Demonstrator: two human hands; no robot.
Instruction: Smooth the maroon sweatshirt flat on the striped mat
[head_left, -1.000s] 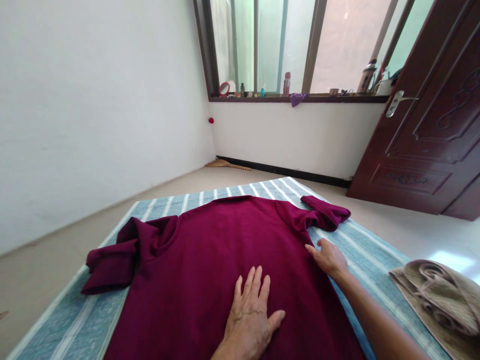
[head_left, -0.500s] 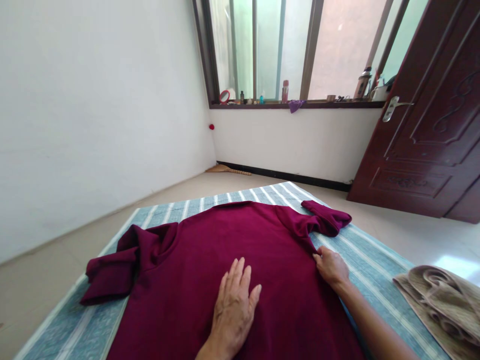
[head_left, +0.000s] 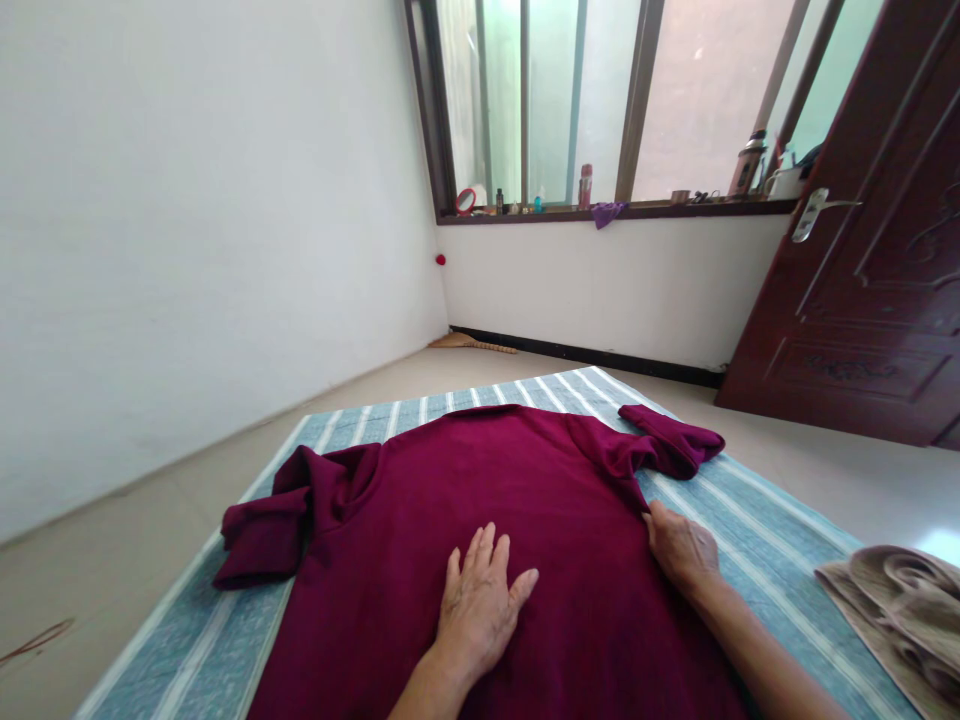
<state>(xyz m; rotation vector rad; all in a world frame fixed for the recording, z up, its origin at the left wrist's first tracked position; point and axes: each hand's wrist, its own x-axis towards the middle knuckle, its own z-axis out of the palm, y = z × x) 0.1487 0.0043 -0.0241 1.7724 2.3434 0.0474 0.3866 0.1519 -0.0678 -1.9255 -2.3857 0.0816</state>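
Note:
A maroon long-sleeved top [head_left: 450, 480] lies spread out, its collar end away from me and its lower part running out of view at the bottom. Both sleeves are bent and bunched at the sides. My left hand [head_left: 484, 605] rests flat on the middle of the top with fingers spread. At the right side edge, just below the armpit, my right hand [head_left: 681, 545] pinches the fabric of the top between thumb and fingers. Beneath the garment is a blue-and-white striped cloth [head_left: 750, 530].
A rolled beige mat [head_left: 900, 620] sits at the right edge. Beyond the cloth are the tiled floor, a broom [head_left: 472, 343] by the wall and a dark red door [head_left: 840, 300]. Bottles, a mirror and a purple rag [head_left: 606, 213] occupy the windowsill.
The whole view has shifted, so everything appears slightly further right. My left hand stays flat on the top, its fingers a little more spread. My right hand keeps its pinch on the side edge.

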